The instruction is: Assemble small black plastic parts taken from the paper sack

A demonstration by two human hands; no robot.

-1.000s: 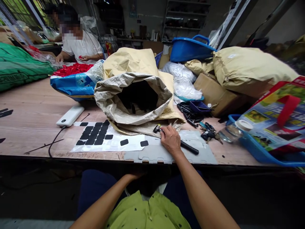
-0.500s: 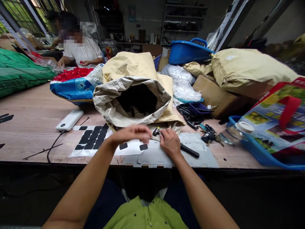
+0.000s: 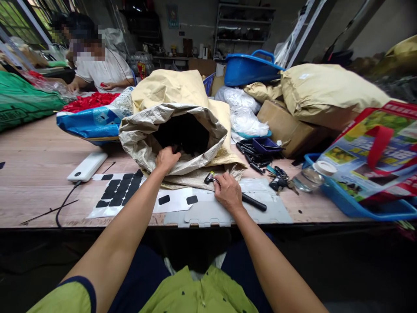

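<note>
My left hand (image 3: 167,159) is at the mouth of a large pale sack (image 3: 137,130), its fingers curled just inside the lower rim. Dark pieces lie in the shadow by its fingertips, and what it grips cannot be made out. On the right, my right hand (image 3: 228,190) is closed around a small hammer (image 3: 254,202) with a black handle. The hammer's head, dark with a yellow-green cap, pokes out left of my fingers. Beneath this hand lies a grey board (image 3: 205,213). Beside it, a white sheet (image 3: 177,205) carries black rounded patches (image 3: 120,189).
A white power bank (image 3: 87,166) with a cable rests on the left. Black tools (image 3: 254,158), keys (image 3: 282,179), a clear jar (image 3: 309,179) and a blue basin (image 3: 345,198) stand on the right. Across the table, a co-worker (image 3: 100,69) handles red pieces (image 3: 89,102).
My left hand has moved from beside the hammer head up and left to the sack's mouth. My right hand still holds the hammer. The whole view has shifted slightly.
</note>
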